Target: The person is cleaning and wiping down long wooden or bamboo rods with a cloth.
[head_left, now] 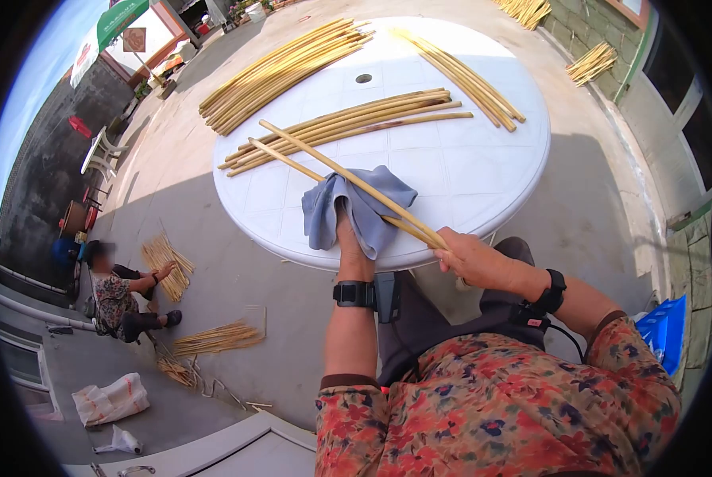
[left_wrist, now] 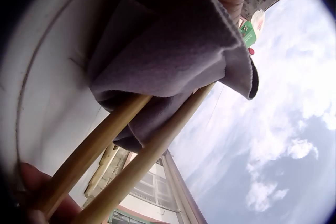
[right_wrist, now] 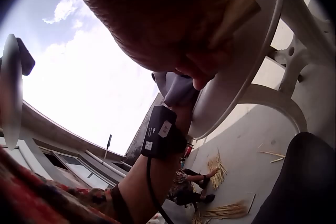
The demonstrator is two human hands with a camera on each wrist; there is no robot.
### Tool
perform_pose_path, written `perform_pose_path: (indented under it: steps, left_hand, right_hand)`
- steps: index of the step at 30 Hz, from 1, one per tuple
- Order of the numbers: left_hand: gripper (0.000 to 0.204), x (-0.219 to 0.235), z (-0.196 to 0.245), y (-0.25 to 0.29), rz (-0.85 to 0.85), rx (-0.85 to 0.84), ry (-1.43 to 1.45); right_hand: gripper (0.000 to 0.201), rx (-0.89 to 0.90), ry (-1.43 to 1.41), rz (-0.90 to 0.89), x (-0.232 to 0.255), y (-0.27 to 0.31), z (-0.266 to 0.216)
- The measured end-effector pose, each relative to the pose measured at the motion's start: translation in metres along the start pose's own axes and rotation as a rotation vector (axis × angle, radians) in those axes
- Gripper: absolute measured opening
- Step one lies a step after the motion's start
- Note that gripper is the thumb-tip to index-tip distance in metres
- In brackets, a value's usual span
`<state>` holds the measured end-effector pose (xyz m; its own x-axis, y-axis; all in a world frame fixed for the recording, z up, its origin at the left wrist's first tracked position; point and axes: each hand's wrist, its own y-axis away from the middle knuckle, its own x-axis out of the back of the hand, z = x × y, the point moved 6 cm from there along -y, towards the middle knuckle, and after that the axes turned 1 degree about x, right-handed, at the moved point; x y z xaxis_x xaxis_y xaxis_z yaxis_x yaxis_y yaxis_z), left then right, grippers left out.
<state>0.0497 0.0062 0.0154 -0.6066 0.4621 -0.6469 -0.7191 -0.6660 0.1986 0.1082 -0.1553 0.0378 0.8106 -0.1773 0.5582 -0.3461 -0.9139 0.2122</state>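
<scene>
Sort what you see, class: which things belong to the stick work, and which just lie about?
Stick work:
cloth
two sticks in the right hand
sticks on tabletop
round table

Apparently just lying about:
pale sack
blue container

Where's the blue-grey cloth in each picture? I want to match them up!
Head view: the cloth is near the middle, by the table's near edge.
Left wrist view: the cloth looks big, in the upper middle, with two sticks running up to it.
Right wrist view: the cloth looks small, near the centre, just below the right hand.
Shared landmark: the white table, on the left in the left wrist view and right of centre in the right wrist view.
</scene>
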Motion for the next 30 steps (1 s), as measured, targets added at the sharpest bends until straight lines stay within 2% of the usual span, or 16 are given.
perform_pose_path:
  steps: [1,3,5,7,12,15,17,18,20,23,27,29,30]
  left_hand:
    - [0.048,-0.002,0.002,0.002,0.005,0.014,0.079]
    - [0.046,0.008,0.0,-0.006,-0.003,-0.069,0.026]
    - [0.046,0.011,-0.006,-0.015,-0.129,-0.064,0.141]
    - [0.047,0.017,-0.006,-0.018,-0.105,-0.123,0.049]
    - [0.05,0.019,-0.005,-0.015,0.021,-0.067,-0.059]
    - [0.048,0.025,-0.005,-0.019,0.081,-0.035,-0.11]
    - [0.045,0.023,0.001,-0.025,-0.055,-0.12,0.056]
    - [0.041,0.015,0.008,-0.016,0.012,-0.063,0.119]
    - [0.041,0.016,0.006,-0.021,0.003,-0.06,0.138]
    - [0.042,0.029,0.003,-0.043,-0.09,-0.122,0.173]
    - [0.043,0.054,-0.005,-0.073,-0.336,-0.21,0.335]
    - [0.043,0.058,-0.008,-0.074,-0.376,-0.198,0.361]
    - [0.043,0.042,-0.002,-0.062,-0.54,-0.122,0.446]
  right_hand:
    - [0.015,0.02,0.013,0.009,0.003,0.012,0.005]
    - [0.013,0.039,0.047,0.026,0.012,0.043,0.024]
    - [0.013,-0.022,0.047,0.043,0.017,0.074,0.042]
    - [0.014,-0.075,0.037,0.053,0.016,0.104,0.067]
    - [0.016,-0.024,0.062,0.124,0.008,0.156,0.11]
    - [0.017,-0.148,0.008,0.144,0.002,0.182,0.142]
    - [0.018,-0.124,0.122,0.186,0.002,0.201,0.167]
    - [0.018,-0.131,0.123,0.188,0.001,0.206,0.167]
    - [0.018,-0.15,0.117,0.269,0.007,0.224,0.165]
    - [0.019,-0.166,0.059,0.358,0.013,0.228,0.163]
    - [0.019,-0.158,0.066,0.398,0.029,0.234,0.175]
    - [0.025,-0.241,0.018,0.475,0.038,0.24,0.19]
    - [0.025,-0.24,0.023,0.471,0.042,0.236,0.186]
